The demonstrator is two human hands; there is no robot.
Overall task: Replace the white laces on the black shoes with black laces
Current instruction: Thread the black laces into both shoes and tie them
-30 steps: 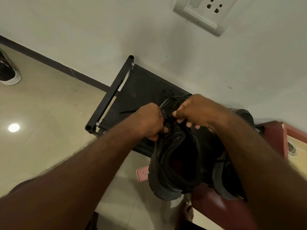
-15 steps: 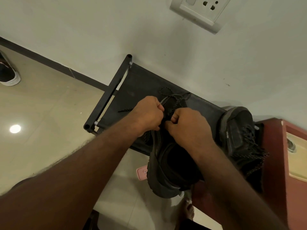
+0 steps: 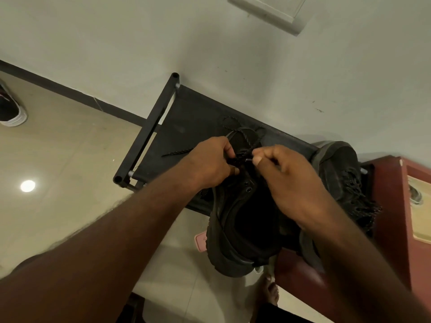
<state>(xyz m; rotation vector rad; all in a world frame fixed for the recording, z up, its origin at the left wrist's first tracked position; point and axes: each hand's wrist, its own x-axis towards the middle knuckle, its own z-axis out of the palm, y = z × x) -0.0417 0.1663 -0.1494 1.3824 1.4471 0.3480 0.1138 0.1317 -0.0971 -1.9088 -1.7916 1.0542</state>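
Note:
A black shoe (image 3: 235, 234) lies on the black shoe rack (image 3: 186, 117) with its opening towards me. A black speckled lace (image 3: 247, 139) runs across its upper eyelets and loops beyond the toe; one loose end (image 3: 177, 152) trails left on the rack. My left hand (image 3: 210, 164) grips the shoe's left eyelet edge and lace. My right hand (image 3: 286, 180) pinches the lace tip between thumb and forefinger just above the eyelets. The second black shoe (image 3: 340, 173), laced in black, lies to the right. No white lace is visible.
A red cabinet (image 3: 391, 206) stands at the right against the rack. A pink object (image 3: 200, 241) lies on the tiled floor under the shoe. My bare foot (image 3: 270, 292) shows below. Another shoe (image 3: 11, 110) sits far left. A wall socket (image 3: 270, 10) is above.
My right hand has moved from over the shoe's opening up towards the eyelets and now pinches the lace tip. The left hand has stayed at the shoe's left edge. The view tilted slightly.

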